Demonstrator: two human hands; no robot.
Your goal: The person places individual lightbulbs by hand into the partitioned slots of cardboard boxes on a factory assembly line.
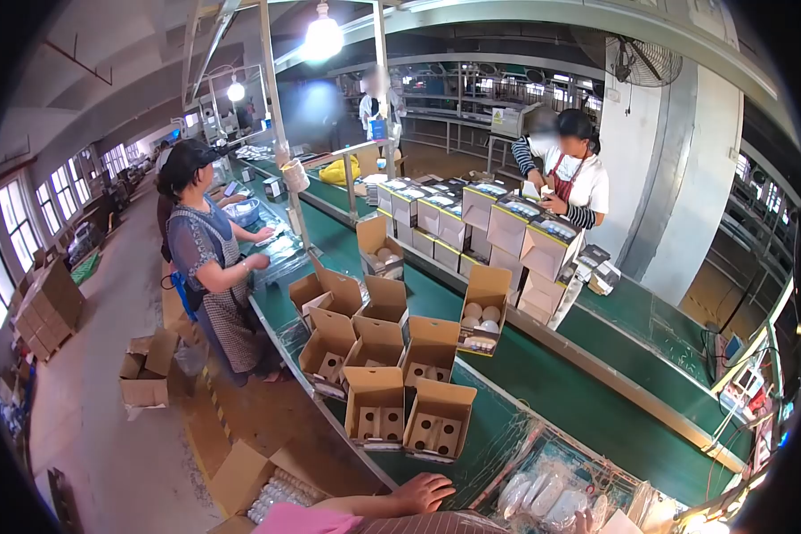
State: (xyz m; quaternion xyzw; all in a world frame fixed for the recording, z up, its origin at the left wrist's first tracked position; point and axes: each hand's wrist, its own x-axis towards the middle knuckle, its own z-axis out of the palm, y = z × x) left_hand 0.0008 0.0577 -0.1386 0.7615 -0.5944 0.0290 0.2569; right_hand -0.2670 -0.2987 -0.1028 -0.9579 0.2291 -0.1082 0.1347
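Observation:
My left hand (425, 492) lies on the near edge of the green bench, fingers stretched out, holding nothing I can see. At the bottom edge, only some fingers of my right hand (584, 521) show, against white items in clear plastic (543, 495). Whether those fingers grip anything is hidden. Ahead of my left hand stand several open cardboard boxes; the nearest box (439, 418) has an insert with round holes. Farther right, one open box (483, 311) contains white round bulbs. Another box with bulbs (381, 249) stands behind.
An open carton (240, 476) of white bulbs is at my lower left. One co-worker (209, 258) stands left of the bench, and another (571, 169) handles something behind stacked printed boxes (543, 245). A green conveyor (543, 383) runs along the right. A lit bulb (323, 37) hangs overhead.

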